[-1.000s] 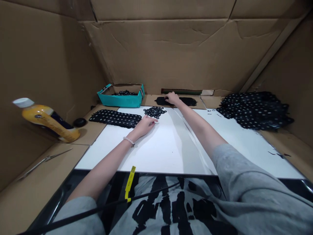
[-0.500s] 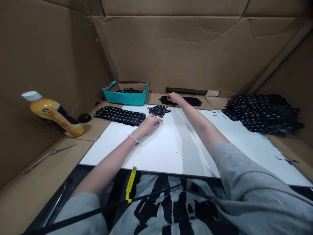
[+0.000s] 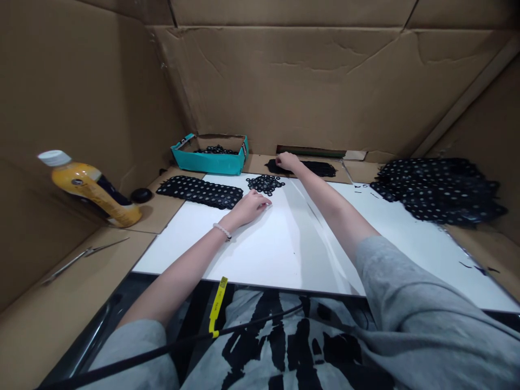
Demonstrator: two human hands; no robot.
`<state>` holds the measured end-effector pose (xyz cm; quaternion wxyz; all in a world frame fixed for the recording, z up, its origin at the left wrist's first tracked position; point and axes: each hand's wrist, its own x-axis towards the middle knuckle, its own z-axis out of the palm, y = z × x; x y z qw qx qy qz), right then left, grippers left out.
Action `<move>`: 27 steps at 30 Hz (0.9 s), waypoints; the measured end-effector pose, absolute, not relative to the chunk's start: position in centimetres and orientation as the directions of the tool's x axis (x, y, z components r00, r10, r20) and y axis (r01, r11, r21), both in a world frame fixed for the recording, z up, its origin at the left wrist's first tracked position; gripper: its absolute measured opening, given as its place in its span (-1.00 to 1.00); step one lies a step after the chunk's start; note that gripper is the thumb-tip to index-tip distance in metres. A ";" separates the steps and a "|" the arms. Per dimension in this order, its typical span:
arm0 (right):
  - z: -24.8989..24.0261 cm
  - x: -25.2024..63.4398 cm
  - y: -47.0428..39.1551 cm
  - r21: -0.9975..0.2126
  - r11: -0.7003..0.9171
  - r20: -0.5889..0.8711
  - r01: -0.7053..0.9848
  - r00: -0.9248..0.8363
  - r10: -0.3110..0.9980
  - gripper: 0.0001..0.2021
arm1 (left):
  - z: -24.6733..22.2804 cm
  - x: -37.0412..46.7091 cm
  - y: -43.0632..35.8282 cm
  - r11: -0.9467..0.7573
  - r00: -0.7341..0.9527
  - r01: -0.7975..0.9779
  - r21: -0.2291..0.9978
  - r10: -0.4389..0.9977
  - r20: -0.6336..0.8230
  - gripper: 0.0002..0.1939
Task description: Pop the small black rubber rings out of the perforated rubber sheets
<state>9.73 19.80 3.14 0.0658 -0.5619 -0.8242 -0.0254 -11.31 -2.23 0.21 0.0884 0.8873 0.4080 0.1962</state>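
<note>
Over the last second the left hand (image 3: 249, 207) has hardly moved and the right hand (image 3: 289, 162) has edged slightly toward the left end of the black bundle (image 3: 317, 168) beneath it, so the work seems to be at the same point, with the ring pile (image 3: 265, 184) looking unchanged. Counting from the left: one bottle (image 3: 93, 187) and one slim metal tool (image 3: 87, 252), both well left of the left hand; one dotted black mat (image 3: 195, 190) just left of it; one teal box (image 3: 209, 162) of rings beyond that mat. One ring pile, its pieces too crowded to count, sits just past the left fingertips; whether they pinch anything is unclear. The right fingers rest on the one bundle, their grip hidden. Well right of that hand lies one dotted heap (image 3: 439, 189), its layers uncountable.
</note>
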 end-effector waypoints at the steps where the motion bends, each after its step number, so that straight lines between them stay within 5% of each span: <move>1: 3.2 9.9 19.9 -0.036 0.362 0.141 0.931 -0.354 0.924 -0.72 | 0.2 -11.3 -2.3 -0.652 0.590 0.687 0.321 0.758 0.278 -0.65; 9: 2.8 10.0 21.0 -0.162 0.323 0.242 0.932 -0.280 0.929 -0.69 | 0.5 -11.0 -2.5 -0.654 0.591 0.676 0.339 0.756 0.280 -0.65; 19: 1.8 8.1 20.7 -0.161 0.325 0.219 0.932 -0.287 0.932 -0.68 | 0.3 -10.5 -2.4 -0.655 0.584 0.710 0.258 0.753 0.303 -0.66; 27: 2.5 7.7 19.6 -0.190 0.377 0.246 0.906 -0.328 0.912 -0.63 | 3.0 -16.8 0.5 -0.326 0.162 0.888 0.324 0.881 0.444 -0.62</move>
